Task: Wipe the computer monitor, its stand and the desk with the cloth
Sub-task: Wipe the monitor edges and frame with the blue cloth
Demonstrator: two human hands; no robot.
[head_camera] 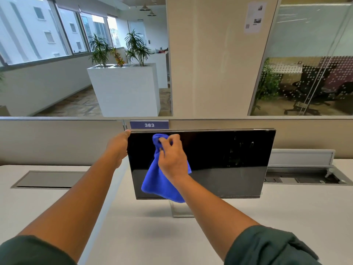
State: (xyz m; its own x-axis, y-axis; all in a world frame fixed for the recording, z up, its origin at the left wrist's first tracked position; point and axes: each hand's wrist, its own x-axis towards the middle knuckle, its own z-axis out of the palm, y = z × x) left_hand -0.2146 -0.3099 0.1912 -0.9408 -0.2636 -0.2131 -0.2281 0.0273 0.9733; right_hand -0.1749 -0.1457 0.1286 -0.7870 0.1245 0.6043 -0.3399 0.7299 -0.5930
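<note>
From the head camera we see the monitor (219, 161) standing on the white table (133, 226), its dark screen facing us and tilted slightly, with the top edge just below the grey partition (57, 138) behind it. Our right hand (172, 159) has its fingers curled round the bunched top of the blue cloth (160, 180) and presses it against the screen at about 10 o'clock of the panel; the rest of the cloth hangs loose down past the monitor's bottom edge. Our left hand (118, 148) takes hold of the monitor's left edge near the upper corner, the thumb on the top corner and the other fingers hidden behind the panel. The stand (180, 210) shows under the screen at 6 o'clock, partly hidden by the hanging cloth, its base resting on the table. A label reading 383 (149, 125) sits on the partition at 12 o'clock of our left hand. A closed cable hatch (49, 179) lies in the table at 9 o'clock of the monitor, and an open one (305, 178) at 3 o'clock. Both forearms are bare below dark green sleeves (267, 247).
</note>
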